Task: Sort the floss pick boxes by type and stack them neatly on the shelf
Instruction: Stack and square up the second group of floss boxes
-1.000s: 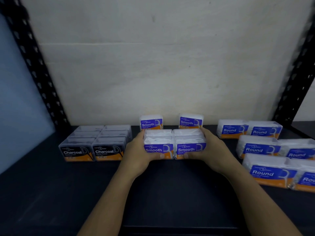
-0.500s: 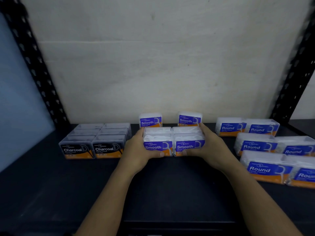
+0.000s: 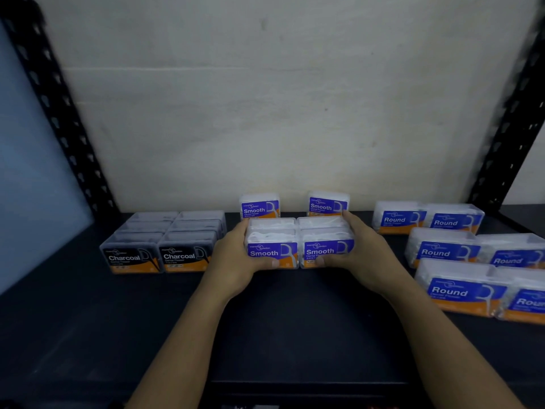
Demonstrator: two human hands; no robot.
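Four Smooth boxes (image 3: 299,231) form a tight block at the middle of the shelf (image 3: 295,326), two in front with purple labels facing the camera and two close behind them; whether the block rests on the shelf or is raised a little, I cannot tell.

Both hands clasp this block from its sides; the left hand (image 3: 236,255) wraps the left flank, fingers curled along the side and thumb laid across the lower front of the left label; the right hand (image 3: 364,249) does the same on the right flank, thumb on the lower front of the right label; its fingertips reach just beside the back-right box (image 3: 327,205), and whether they touch it is unclear.

That box stands at the wall (image 3: 280,113) behind the block; the back-left box (image 3: 259,208), also marked Smooth, stands at the wall too, apart from its fellow.

Charcoal boxes (image 3: 165,243) lie to the left in two close columns, black labels forward, just beside the left hand; Round boxes (image 3: 442,250) lie to the right in three rows of two with blue labels, the rows stepping outward toward the front and less tightly squared.

Black slotted uprights (image 3: 59,113) frame the shelf on either side.
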